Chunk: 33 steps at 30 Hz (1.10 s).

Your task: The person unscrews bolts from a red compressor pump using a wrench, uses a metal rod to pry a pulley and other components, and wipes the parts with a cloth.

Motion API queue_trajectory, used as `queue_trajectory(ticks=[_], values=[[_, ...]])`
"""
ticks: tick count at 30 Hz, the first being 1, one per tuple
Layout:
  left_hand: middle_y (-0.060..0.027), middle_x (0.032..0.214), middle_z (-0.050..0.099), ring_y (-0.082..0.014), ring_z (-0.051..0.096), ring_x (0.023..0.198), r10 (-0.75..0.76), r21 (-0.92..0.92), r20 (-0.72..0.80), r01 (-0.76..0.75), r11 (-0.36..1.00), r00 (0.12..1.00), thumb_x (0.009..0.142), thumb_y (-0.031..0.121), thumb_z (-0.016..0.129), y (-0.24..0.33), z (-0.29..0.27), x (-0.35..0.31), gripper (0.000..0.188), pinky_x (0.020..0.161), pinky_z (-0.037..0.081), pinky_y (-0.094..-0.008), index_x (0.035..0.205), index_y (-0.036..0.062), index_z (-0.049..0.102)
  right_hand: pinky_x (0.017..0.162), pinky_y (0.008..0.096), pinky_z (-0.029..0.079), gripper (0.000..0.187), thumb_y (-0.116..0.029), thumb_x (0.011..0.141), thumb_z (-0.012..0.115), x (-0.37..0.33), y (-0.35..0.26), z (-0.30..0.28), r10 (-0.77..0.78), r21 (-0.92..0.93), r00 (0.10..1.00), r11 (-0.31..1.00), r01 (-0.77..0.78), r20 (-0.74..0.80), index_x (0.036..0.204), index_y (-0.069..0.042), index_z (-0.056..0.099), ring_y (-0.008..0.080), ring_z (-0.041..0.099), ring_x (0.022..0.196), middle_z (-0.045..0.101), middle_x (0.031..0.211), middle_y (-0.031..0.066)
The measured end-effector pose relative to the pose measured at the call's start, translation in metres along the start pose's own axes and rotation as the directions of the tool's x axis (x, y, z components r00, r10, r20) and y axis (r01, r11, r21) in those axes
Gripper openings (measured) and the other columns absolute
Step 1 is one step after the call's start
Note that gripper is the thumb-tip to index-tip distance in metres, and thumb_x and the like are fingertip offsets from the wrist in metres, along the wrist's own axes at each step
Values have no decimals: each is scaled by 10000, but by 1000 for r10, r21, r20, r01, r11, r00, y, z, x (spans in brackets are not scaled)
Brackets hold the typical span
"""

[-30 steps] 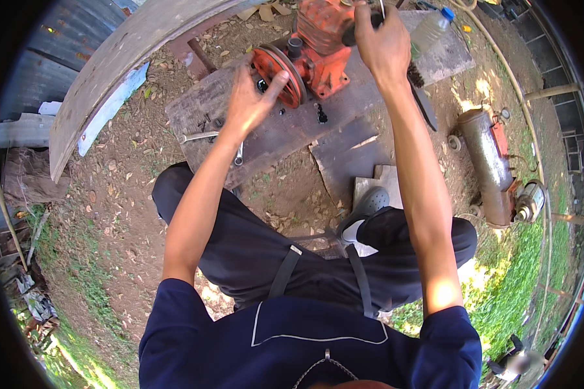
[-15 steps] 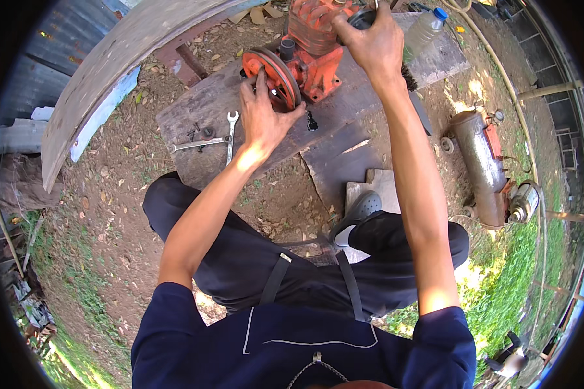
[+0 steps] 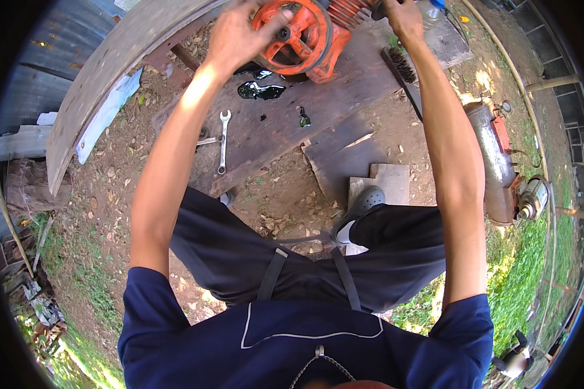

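Note:
An orange air compressor pump [image 3: 336, 48] with a spoked pulley wheel [image 3: 326, 35] is tilted over at the top of the view, the wheel facing up toward me. My left hand [image 3: 237, 35] grips the wheel's left side, its thumb across the spokes and some fingers hidden. At the pump's right end my right hand [image 3: 402, 18] is closed around a dark round part, mostly cut off by the upper edge. Beneath the pump lies a dark wooden board [image 3: 344, 91] with a glossy black oil puddle [image 3: 261, 90] and a smaller oil spot [image 3: 304, 117].
A combination wrench [image 3: 223, 142] lies on the board near my left forearm, crossing another tool. A black-bristled brush [image 3: 402, 66] and a clear bottle [image 3: 431, 14] are at the right. A rusty cylindrical tank [image 3: 490, 155] stands on the ground. A curved wooden panel [image 3: 104, 71] rises at left.
The pump has tipped over, its pulley wheel turning from edge-on to facing up. Both my hands moved farther away with it, and the oil puddle came into view.

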State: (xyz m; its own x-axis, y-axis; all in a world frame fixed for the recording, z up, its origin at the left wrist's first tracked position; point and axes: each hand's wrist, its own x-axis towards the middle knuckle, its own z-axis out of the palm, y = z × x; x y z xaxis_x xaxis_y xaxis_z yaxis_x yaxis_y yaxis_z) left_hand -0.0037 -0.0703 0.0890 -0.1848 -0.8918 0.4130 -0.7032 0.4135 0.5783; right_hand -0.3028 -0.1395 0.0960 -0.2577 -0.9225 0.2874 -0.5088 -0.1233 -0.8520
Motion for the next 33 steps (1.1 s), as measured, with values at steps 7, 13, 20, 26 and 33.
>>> queue_trajectory(ticks=[7,13,20,26,33], values=[[-186,1168,685,-273,645,1103,-169,-396,52,176,901,984,926,509,630,-19,42,20,593,963,488,-384,1257,17,618,619,302,492,465,-377,943,526,3,9,1,-38,75,999,997,35,38,651,-39,653,163,624,573,652,590,66],[-299,1122,655,-454,610,1102,-280,-211,-161,244,947,947,938,501,563,-25,70,28,606,943,476,-493,1251,-18,565,649,308,477,541,-432,979,468,16,25,-6,-23,-71,997,997,28,71,630,-63,659,171,615,611,653,596,53],[-314,1200,626,-436,591,1169,-312,-178,-257,272,946,915,921,527,572,-46,74,20,716,989,462,-474,1360,-33,495,627,301,456,567,-509,958,530,9,4,-4,23,-96,998,995,-18,50,633,-63,657,159,601,610,655,606,47],[-310,1238,610,-420,574,1206,-351,-287,-123,306,908,928,920,531,574,-37,66,17,763,1022,449,-453,1402,-47,448,689,312,477,582,-644,894,578,5,6,-10,11,-112,997,994,-2,79,801,-87,719,169,619,671,678,670,69],[-238,1082,695,-362,665,1057,-402,-346,-166,328,879,901,865,587,606,-39,79,5,652,929,483,-428,1151,2,629,601,372,453,908,-802,732,598,21,28,-23,98,-347,994,934,-78,42,1124,14,664,237,572,629,633,762,105]])
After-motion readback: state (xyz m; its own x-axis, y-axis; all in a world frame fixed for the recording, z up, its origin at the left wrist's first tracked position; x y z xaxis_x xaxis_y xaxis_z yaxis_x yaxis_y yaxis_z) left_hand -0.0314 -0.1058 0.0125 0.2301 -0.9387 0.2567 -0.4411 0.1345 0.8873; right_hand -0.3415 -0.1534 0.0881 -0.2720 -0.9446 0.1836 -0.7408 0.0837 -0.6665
